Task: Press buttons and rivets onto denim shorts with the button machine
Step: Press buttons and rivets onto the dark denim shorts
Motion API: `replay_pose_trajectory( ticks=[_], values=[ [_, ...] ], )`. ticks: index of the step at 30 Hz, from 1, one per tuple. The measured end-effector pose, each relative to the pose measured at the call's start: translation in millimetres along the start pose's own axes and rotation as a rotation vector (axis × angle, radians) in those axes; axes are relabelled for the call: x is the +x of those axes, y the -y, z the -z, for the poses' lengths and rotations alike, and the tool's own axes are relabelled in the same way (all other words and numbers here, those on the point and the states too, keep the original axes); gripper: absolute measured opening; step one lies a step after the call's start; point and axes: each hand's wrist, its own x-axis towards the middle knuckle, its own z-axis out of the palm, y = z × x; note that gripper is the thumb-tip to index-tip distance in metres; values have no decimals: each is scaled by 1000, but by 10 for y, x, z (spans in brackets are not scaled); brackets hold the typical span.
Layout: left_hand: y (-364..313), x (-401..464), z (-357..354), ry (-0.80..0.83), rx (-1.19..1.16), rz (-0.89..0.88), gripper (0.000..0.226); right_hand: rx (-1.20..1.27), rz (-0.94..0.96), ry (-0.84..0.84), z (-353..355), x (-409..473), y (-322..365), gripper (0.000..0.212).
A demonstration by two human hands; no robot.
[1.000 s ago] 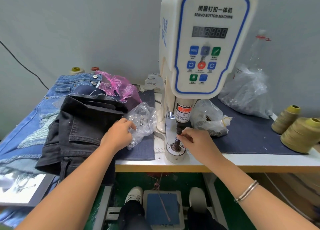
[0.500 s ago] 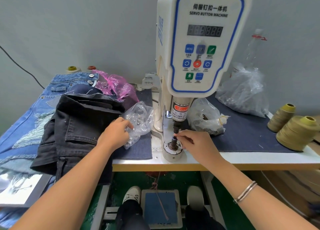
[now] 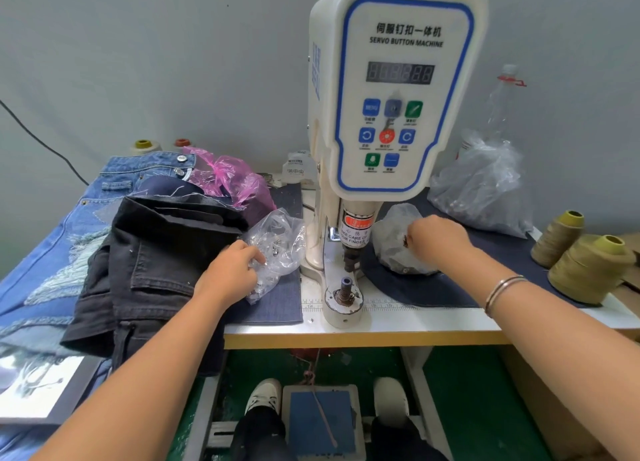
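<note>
Left hand (image 3: pixel 231 270) fingers curl into clear bag (image 3: pixel 277 249) beside black denim shorts (image 3: pixel 152 270); right hand (image 3: pixel 438 237) pinches a small, indistinct piece at second bag (image 3: pixel 391 249), right of button machine (image 3: pixel 391 89)

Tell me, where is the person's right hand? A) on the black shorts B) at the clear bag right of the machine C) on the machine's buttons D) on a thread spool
B: the right hand reaches into the clear bag beside the button machine.
</note>
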Motion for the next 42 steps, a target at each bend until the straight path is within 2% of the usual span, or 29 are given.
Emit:
replay_pose_trajectory(
  ticks=[2,4,10,13,14,16,18,20,33,39,42],
  values=[
    [-6,-5,3,4,0,-6,41,-16,-104,254,-15,126,50,33],
    [-14,-3,3,4,1,-8,41,8,-185,369,-45,207,91,39],
    [-12,7,-11,-3,0,-4,41,16,-216,304,-181,315,171,38],
    [-12,8,-13,-5,6,-6,40,28,-36,5,-318,250,197,24],
    [-14,6,-15,-4,6,-6,40,32,-9,-45,-330,227,204,22],
    [-22,-1,-11,-2,1,-4,39,19,-26,-5,-312,233,186,22],
    [-26,-7,-6,-3,3,-5,39,-21,-124,182,-238,238,186,29],
    [-27,-7,-4,-5,7,-7,38,-32,-163,252,-238,254,175,35],
    [-18,-4,-16,-11,21,-14,39,104,-135,92,-328,213,113,19],
    [-31,-7,-19,-16,25,-15,39,208,-214,151,-268,208,151,22],
    [-31,-8,-19,-17,25,-16,39,166,-209,143,-271,211,181,26]
  ],
)
